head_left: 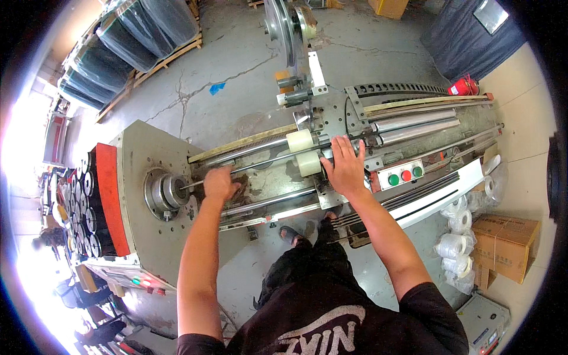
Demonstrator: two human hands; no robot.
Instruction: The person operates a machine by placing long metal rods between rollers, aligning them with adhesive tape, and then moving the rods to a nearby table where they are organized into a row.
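The left hand (pixel 220 184) curls its fingers around a slim metal rod (pixel 260 163) — straight, smooth, running from a round steel chuck (pixel 173 189) toward 2 cream cylindrical rollers (pixel 308 164). The right hand (pixel 346 168) — fingers wide — is over a hole-drilled metal carriage (pixel 331 118).

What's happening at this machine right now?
A person is working at it with both hands. The left hand curls over the thin rod near the chuck; how firm its grip is can't be seen. The right hand, fingers spread, is over the carriage, beside the cream rollers. The rod extends from the chuck toward those rollers.
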